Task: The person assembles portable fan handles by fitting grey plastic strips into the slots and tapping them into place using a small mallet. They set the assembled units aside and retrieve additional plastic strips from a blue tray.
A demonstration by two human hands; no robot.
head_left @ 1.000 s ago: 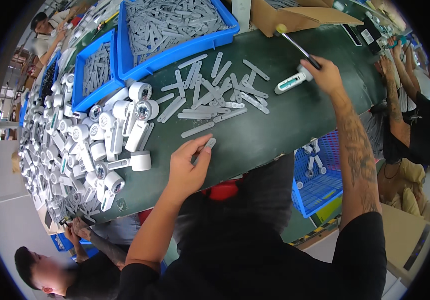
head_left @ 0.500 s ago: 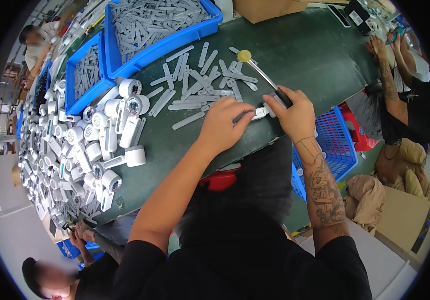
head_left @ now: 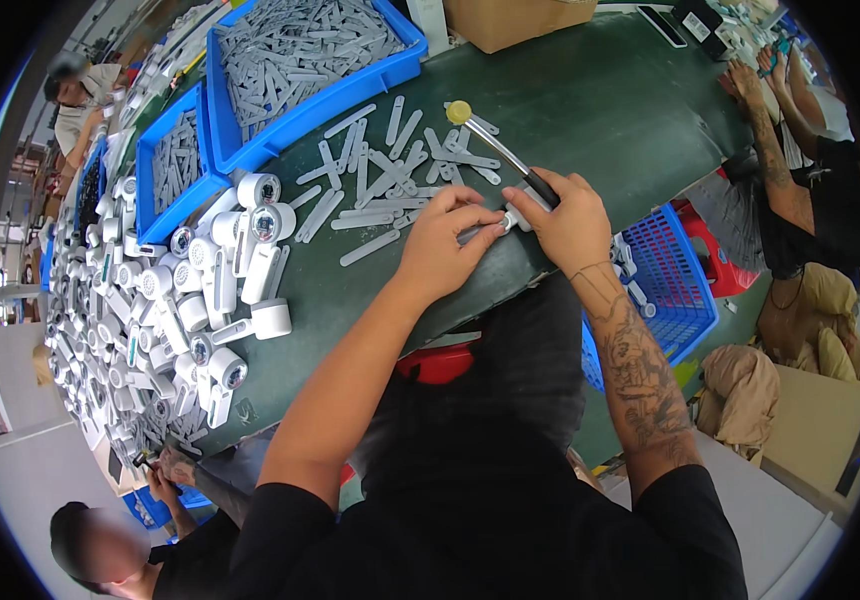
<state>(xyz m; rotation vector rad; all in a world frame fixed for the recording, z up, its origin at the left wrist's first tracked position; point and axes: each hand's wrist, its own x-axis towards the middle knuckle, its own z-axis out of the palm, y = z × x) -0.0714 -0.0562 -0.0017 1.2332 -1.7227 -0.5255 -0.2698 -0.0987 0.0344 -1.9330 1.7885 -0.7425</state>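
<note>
Both hands meet over the near edge of the green table. My left hand (head_left: 444,242) is closed, thumb and fingers pinching a grey plastic strip (head_left: 468,235) beside a small white part (head_left: 510,219). My right hand (head_left: 572,222) is closed too, holding the black grip of a small hammer (head_left: 506,156) and steadying the white part with its fingers. The hammer's round yellow head points up and left, above the table. Most of the white part is covered by my fingers. Several loose grey strips (head_left: 378,178) lie scattered just beyond my left hand.
A large blue tray (head_left: 322,107) and a smaller blue tray (head_left: 172,220) hold grey strips. White handheld fans (head_left: 190,275) are heaped at left. A blue basket (head_left: 685,290) stands below the table at right. A cardboard box (head_left: 515,22) sits at the back; co-workers sit on both sides.
The hammer and both hands have shifted slightly left, and less of the white part shows between my fingers. The whole view has also moved a little. Both hands keep their hold.
</note>
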